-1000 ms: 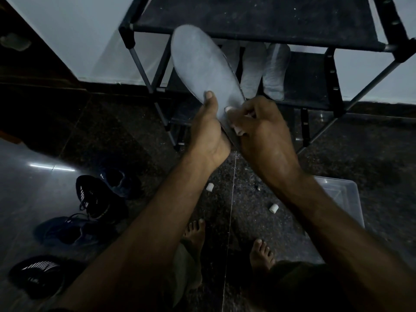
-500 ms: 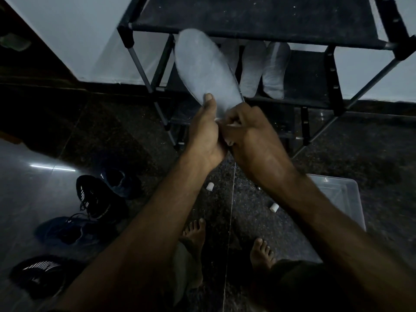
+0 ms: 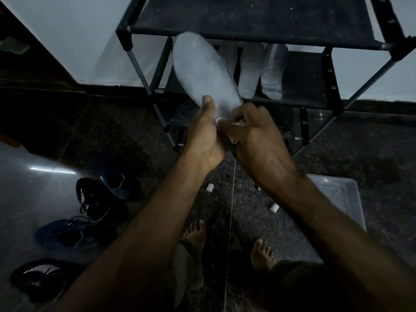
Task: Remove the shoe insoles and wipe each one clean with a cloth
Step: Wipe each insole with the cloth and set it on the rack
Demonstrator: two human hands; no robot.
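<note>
**Grip low on the heel, cloth hand crowding it**

Head view: your left hand (image 3: 206, 136) clamps the insole (image 3: 202, 73) at its heel end, thumb flat on the face, toe rising well clear above toward the shoe rack (image 3: 258, 25). Your right hand (image 3: 256, 136) is closed around a small white cloth (image 3: 225, 121), pressed just beside that thumb. With so much insole unsupported, a hard wipe could fold it or twist it loose; finished insoles (image 3: 261, 70) wait on the rack.

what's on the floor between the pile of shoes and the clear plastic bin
In the head view, between the shoes and the bin lie two small white cylinders and the person's bare feet.
</note>
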